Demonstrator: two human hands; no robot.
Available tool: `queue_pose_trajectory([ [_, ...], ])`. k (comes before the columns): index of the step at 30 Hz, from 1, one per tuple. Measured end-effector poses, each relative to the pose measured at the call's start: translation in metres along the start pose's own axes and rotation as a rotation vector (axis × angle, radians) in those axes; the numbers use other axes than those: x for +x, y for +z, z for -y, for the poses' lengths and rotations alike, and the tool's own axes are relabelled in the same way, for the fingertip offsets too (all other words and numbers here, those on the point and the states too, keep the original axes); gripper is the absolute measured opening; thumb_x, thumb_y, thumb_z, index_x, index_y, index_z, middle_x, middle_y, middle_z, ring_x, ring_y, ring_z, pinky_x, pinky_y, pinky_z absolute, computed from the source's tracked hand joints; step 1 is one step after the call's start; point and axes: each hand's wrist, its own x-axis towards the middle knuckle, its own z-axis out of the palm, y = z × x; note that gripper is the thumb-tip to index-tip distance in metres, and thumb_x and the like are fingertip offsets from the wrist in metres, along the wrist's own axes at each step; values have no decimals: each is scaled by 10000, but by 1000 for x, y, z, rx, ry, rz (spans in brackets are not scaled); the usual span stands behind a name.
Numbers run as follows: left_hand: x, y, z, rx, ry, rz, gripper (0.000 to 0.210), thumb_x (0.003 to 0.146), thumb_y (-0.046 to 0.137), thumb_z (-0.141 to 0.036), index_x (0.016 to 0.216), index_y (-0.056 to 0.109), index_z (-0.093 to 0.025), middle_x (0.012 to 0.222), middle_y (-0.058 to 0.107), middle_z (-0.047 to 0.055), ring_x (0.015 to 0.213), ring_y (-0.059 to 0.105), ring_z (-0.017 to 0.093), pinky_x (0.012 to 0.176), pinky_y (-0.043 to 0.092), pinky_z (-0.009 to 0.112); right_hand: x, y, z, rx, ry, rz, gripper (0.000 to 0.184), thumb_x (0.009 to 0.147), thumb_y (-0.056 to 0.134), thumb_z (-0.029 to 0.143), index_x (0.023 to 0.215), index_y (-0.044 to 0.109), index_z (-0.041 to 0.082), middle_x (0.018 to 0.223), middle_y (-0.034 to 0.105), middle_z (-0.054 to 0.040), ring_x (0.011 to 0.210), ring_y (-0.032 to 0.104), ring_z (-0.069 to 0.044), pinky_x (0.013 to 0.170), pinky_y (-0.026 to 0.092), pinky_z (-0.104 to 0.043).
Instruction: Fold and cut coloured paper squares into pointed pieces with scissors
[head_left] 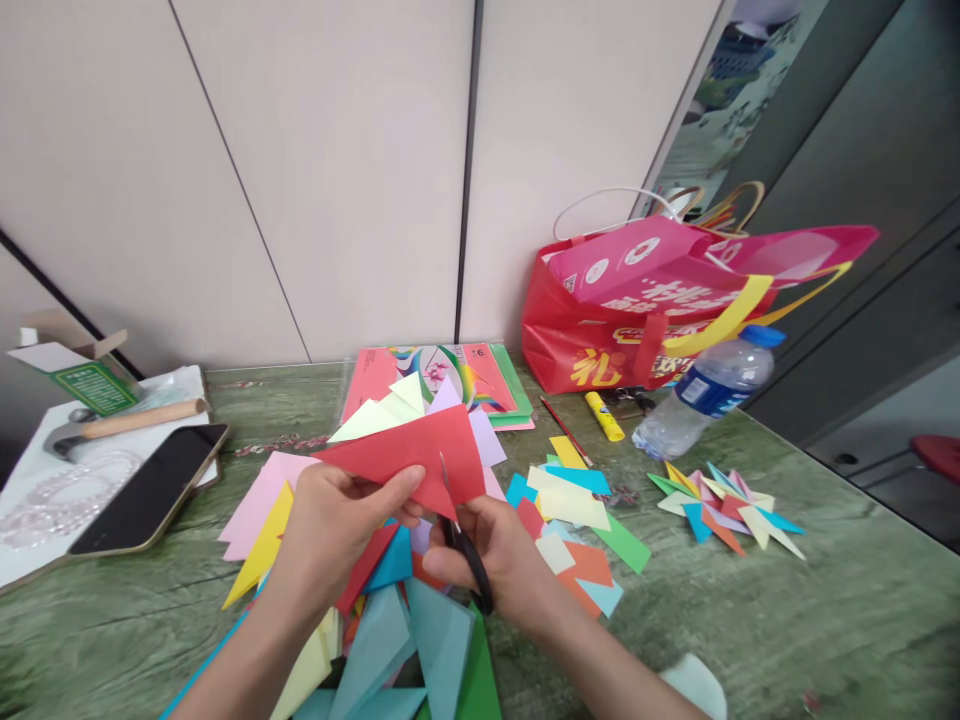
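My left hand [345, 510] pinches a sheet of red paper [405, 450] along its lower edge, thumb on top. In my right hand [495, 550] is a pair of scissors [474, 565] with black handles; its blades point upward and lie across the right part of the red paper. Below and around both hands lie many folded paper pieces, among them teal ones [382, 640], a yellow one [266, 545] and pink ones [262, 500]. Small cut strips, such as a cream strip [570, 497], are scattered to the right of my right hand.
Behind the paper lies a coloured paper pack [360, 385]. A red bag [555, 330], a plastic bottle [701, 395], a glue stick [604, 416], a pencil [564, 430] and a folded paper star [727, 505] stand or lie rightward. Leftward are a phone [154, 490], a hammer-like tool [139, 420] and a green box [94, 385].
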Motion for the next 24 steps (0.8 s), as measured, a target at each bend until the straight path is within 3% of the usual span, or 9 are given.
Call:
queue_pose_trajectory([
  [15, 1, -2, 5, -14, 3, 42, 139, 647, 738, -258, 537, 698, -182, 483, 696, 7, 466, 648, 159, 476, 521, 191, -2, 1, 1, -24, 66, -53, 443, 523, 768, 495, 612, 471, 179, 521, 387, 75, 468, 307, -63, 443, 277, -216],
  [24, 0, -1, 3, -61, -12, 66, 146, 660, 732, -246, 537, 694, -179, 485, 695, 7, 468, 642, 154, 486, 518, 195, -3, 1, -2, -2, 129, -93, 419, 534, 768, 469, 649, 505, 164, 469, 491, 64, 419, 425, -75, 406, 315, -202],
])
